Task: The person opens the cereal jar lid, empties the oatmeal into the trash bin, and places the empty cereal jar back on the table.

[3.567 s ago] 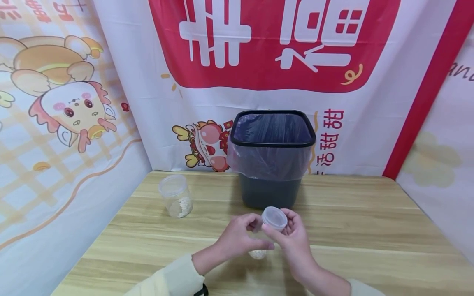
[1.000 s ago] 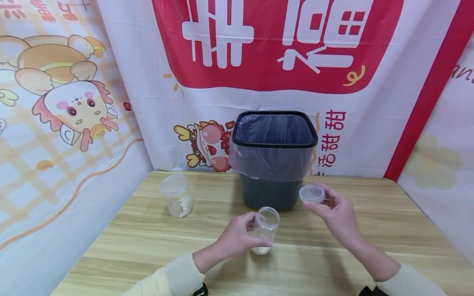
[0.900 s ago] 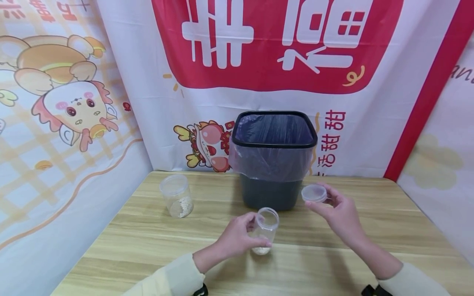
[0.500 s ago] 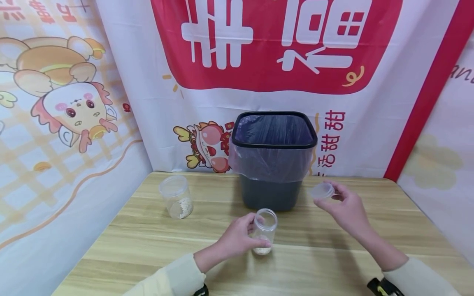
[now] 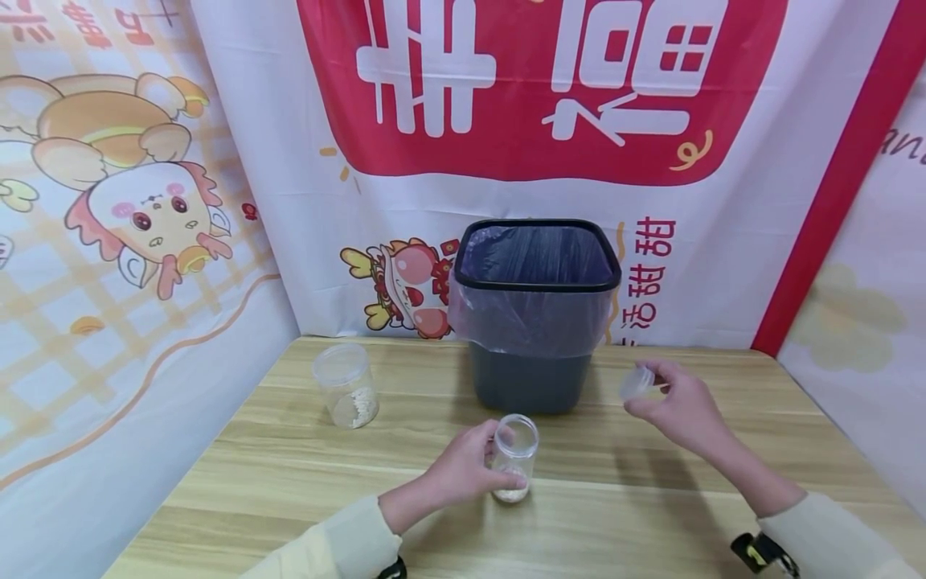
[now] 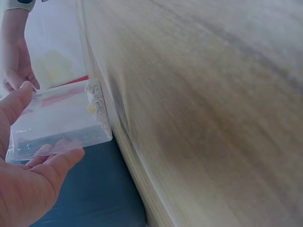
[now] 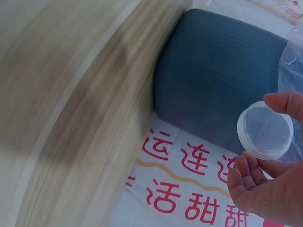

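- While the left hand (image 5: pixel 463 470) grips the open jar (image 5: pixel 514 457) standing low in the frame's centre, the right hand (image 5: pixel 676 406) pinches its lid (image 5: pixel 636 382) at right of centre, hands well apart.
- Step judged: lid off, being carried aside; next calls for parting with the lid.
- Surface: wooden tabletop (image 5: pixel 723 450); lined bin (image 5: pixel 534 310) behind; second jar (image 5: pixel 345 385) left.
- Room: printed banners (image 5: pixel 535 88).

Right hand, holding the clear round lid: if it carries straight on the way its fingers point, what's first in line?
Probably the dark grey plastic bin: the right hand with the clear round lid points left towards its lower wall, though depth is unclear.
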`<state>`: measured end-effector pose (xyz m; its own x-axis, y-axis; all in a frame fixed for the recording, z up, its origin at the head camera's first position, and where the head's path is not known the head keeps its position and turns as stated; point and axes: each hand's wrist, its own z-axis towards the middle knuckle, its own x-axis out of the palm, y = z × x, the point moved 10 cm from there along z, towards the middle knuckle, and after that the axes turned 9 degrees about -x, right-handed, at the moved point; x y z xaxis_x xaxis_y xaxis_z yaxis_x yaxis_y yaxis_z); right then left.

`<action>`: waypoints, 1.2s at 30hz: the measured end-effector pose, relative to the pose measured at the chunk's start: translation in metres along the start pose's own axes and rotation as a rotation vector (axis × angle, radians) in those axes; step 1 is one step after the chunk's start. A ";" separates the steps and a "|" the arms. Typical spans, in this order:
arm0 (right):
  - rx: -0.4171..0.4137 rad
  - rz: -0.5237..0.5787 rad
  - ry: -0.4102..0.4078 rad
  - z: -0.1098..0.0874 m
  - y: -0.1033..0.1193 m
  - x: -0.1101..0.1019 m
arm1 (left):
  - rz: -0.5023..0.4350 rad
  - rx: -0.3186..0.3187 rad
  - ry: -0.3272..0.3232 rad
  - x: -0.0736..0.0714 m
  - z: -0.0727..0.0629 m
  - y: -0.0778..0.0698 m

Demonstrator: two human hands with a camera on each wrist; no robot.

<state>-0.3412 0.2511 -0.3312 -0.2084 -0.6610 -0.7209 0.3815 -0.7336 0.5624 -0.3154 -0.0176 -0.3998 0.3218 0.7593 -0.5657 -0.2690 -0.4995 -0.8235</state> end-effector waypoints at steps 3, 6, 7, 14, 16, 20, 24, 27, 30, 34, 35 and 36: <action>-0.012 -0.027 0.038 0.002 -0.004 0.003 | 0.017 -0.006 0.003 0.000 0.000 0.001; -0.015 -0.053 0.086 0.003 -0.008 0.008 | 0.038 -0.006 0.004 0.001 0.000 0.001; -0.015 -0.057 0.100 0.003 -0.010 0.010 | 0.044 -0.006 0.004 0.001 0.000 0.001; -0.036 -0.099 0.204 0.004 -0.016 0.027 | 0.075 -0.003 0.000 0.003 0.000 0.001; -0.040 -0.131 0.229 0.005 -0.018 0.031 | 0.078 -0.002 -0.005 0.003 0.000 0.001; -0.044 -0.188 0.289 0.005 -0.020 0.038 | 0.074 -0.006 -0.004 0.003 0.000 0.001; -0.032 -0.214 0.339 0.005 -0.024 0.044 | 0.078 -0.012 -0.007 0.003 0.000 0.002; -0.024 -0.221 0.356 0.005 -0.026 0.048 | 0.084 -0.014 -0.011 0.002 0.000 0.003; -0.017 -0.224 0.370 0.006 -0.028 0.051 | 0.094 -0.018 -0.013 0.002 0.001 0.004; -0.016 -0.225 0.402 0.005 -0.030 0.056 | 0.099 -0.024 -0.010 0.002 0.001 0.006; -0.014 -0.219 0.412 0.005 -0.030 0.058 | 0.098 -0.025 -0.008 0.002 0.002 0.006; -0.012 -0.214 0.422 0.004 -0.031 0.060 | 0.095 -0.025 -0.006 0.002 0.002 0.006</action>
<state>-0.3694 0.2337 -0.3896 0.0996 -0.3719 -0.9229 0.3806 -0.8428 0.3806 -0.3181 -0.0184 -0.4060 0.2907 0.7105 -0.6408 -0.2752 -0.5794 -0.7672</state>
